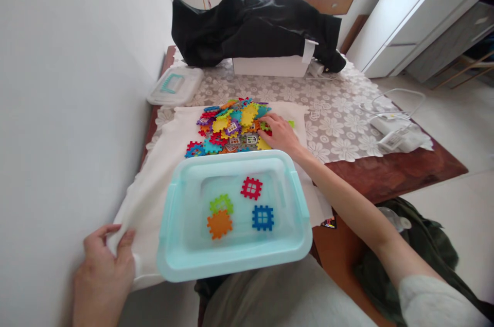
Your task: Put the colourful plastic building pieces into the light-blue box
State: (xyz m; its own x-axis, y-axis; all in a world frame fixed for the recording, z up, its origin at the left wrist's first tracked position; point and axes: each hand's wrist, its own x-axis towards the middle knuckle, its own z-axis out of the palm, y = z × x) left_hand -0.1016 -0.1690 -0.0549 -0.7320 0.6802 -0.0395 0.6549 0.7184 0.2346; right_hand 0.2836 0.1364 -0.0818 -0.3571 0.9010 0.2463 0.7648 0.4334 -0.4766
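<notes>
My left hand is closed on the near left corner of a white cloth, pinching it between thumb and fingers. At the right side of a heap of colourful interlocking plastic tiles, my right hand rests with its fingers apart against the pieces. In front of the heap stands a light-blue plastic bin. Inside it lie a red window tile, a blue window tile, and an orange tile partly covering a green one.
A white lid with a teal handle lies at the back left beside the wall. Black fabric drapes over a white box at the back. On the right are a white device with a cable and the table's brown edge.
</notes>
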